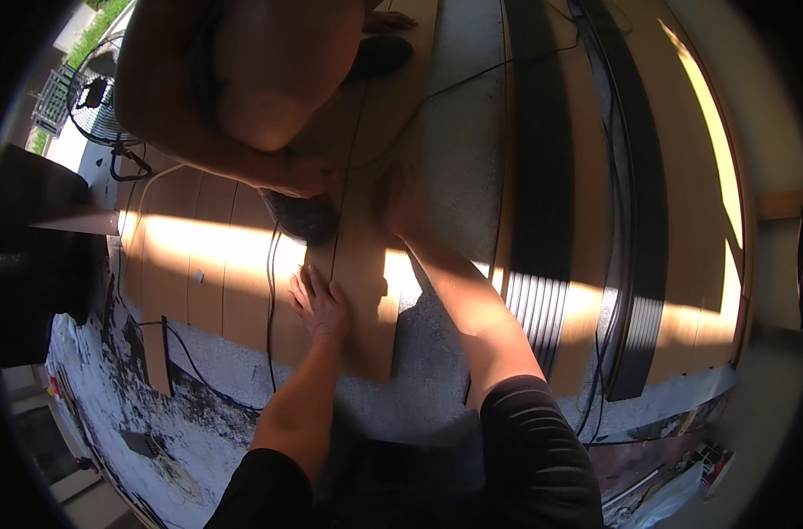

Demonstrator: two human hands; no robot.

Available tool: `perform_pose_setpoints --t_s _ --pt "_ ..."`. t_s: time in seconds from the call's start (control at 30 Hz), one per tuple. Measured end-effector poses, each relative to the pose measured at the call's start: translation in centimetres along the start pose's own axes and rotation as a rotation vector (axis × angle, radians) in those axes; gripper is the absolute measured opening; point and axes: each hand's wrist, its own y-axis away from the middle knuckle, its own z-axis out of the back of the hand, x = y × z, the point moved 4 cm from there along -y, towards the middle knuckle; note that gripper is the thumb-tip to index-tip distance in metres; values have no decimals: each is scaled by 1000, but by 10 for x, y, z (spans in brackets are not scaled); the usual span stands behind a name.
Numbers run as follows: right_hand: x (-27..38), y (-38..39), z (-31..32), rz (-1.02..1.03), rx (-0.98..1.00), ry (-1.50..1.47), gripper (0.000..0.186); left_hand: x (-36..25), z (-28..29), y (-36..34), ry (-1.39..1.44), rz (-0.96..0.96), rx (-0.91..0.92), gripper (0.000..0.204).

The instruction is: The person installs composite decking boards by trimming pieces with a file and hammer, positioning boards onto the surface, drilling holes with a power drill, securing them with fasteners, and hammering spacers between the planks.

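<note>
My left hand point(317, 304) lies flat with its fingers apart on a light wood-coloured plank point(363, 309). My right hand point(405, 204) reaches farther forward to the right long edge of that plank. It is blurred and in shadow, so its fingers cannot be made out. Just beyond my left hand, a crouching person's dark shoe point(300, 218) rests on the planks. That person's hand point(300, 176) is low beside the shoe, and their other hand point(389, 21) is farther off on the boards.
Laid planks point(207, 291) cover the left side. Dark ribbed panels point(540, 220) and more boards lie on the right. Black cables point(272, 309) cross the boards and the grey floor point(436, 353). A short plank offcut point(156, 357) is at near left; a fan point(97, 93) stands at far left.
</note>
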Motion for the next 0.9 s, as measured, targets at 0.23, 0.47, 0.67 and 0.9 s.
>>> perform_pose_setpoints --t_s 0.23,0.47,0.67,0.9 --pt "-88 -82 -23 -286 13 106 54 10 -5 -3 -32 -16 15 66" --pt "-127 -120 -59 -464 228 22 58 5 -4 -4 15 -40 -45 66" --pt "-95 -105 -93 -448 115 -50 61 23 2 -1 -25 -9 -32 64" --pt "-93 -121 -56 -326 415 155 70 17 5 -4 -23 -20 -33 63"
